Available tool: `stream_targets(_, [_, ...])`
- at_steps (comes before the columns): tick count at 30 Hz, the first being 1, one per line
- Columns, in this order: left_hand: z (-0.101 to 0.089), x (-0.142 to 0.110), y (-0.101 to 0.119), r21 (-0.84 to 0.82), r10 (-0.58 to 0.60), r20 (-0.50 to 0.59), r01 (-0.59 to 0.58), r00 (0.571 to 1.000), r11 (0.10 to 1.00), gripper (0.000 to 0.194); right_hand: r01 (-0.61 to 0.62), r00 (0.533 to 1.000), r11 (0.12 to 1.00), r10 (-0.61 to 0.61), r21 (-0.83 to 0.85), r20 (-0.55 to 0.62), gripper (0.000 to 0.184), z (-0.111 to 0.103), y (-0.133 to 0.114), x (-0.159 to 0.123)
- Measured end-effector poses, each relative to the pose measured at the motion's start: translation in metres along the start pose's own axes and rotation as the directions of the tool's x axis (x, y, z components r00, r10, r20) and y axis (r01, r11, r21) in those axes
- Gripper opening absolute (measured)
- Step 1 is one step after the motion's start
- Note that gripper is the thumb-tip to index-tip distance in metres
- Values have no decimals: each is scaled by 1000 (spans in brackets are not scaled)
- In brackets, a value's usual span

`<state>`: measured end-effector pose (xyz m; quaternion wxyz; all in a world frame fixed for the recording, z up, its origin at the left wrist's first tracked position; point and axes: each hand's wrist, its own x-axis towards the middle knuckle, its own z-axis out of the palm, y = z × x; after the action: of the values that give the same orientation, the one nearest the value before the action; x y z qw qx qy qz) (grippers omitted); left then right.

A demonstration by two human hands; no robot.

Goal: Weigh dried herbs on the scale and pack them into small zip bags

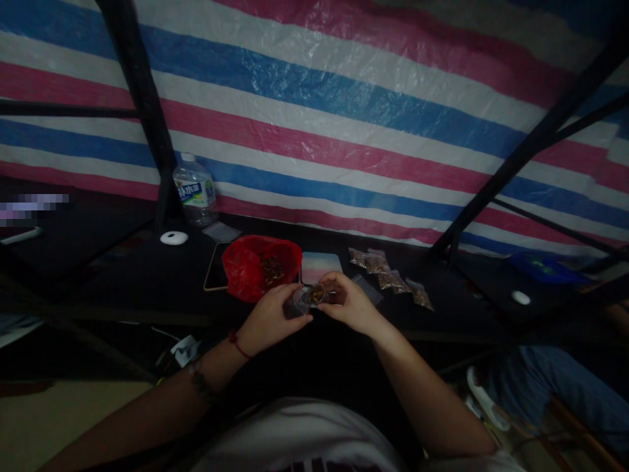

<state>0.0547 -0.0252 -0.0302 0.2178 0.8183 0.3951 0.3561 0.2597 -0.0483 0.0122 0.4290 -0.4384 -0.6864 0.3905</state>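
My left hand (280, 311) is closed around a clear plastic bag (296, 303). My right hand (346, 300) grips a small clear cup (317, 294) with brown dried pieces inside. The cup is tilted, its mouth touching or very near the bag; which of the two I cannot tell in the dim light. Just beyond my left hand sits an open red plastic bag (240, 265) containing more brown pieces (272, 270). A flat empty-looking clear bag (368, 290) lies beside my right hand, and several small filled bags (392, 280) are farther right.
A pale pink-and-blue flat square (322, 267) and a dark phone-like slab (215, 267) flank the red bag. Behind stand a clear plastic bottle (195, 190) and a white rounded object (173, 238). Black metal posts rise at both sides. A person's jeans (555, 387) show at right.
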Motion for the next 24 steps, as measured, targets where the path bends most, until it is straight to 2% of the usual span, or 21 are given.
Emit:
stream_targets(9, [0,-1,0,3,28,-11,-27,1000,1000,54,66,996,985,-54,-158,74,30,-1,0,-3])
stream_targets(14, [0,-3,5,-21,51,7,-51,999,998,51,200,978,917,-165,-346,127,31,-3,-12,-4])
stream_targets(17, [1,-4,9,-31,65,12,-65,998,997,50,247,966,882,-193,-402,171,31,-3,-18,-6])
stream_targets(24, [7,-7,14,-142,43,8,-41,999,989,50,325,946,834,-288,-446,150,43,1,-23,-10])
